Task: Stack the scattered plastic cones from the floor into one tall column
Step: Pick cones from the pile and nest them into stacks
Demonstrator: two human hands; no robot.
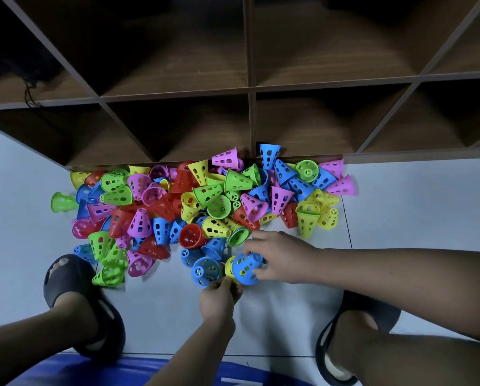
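A heap of perforated plastic cones (194,201) in several colours lies on the pale floor against a shelf unit. My right hand (277,257) grips a blue cone (245,268) that sits over a yellow cone (230,267). My left hand (219,298) pinches the lower rim of that yellow cone from below. Another blue cone (205,271) lies on its side just to the left of the held pair.
A dark brown cubby shelf (250,87) rises behind the heap. My feet in black slides rest on the floor, the left foot (77,299) near a green cone (109,275), the right foot (353,332) below my right forearm. Bare floor tiles (414,204) lie to the right.
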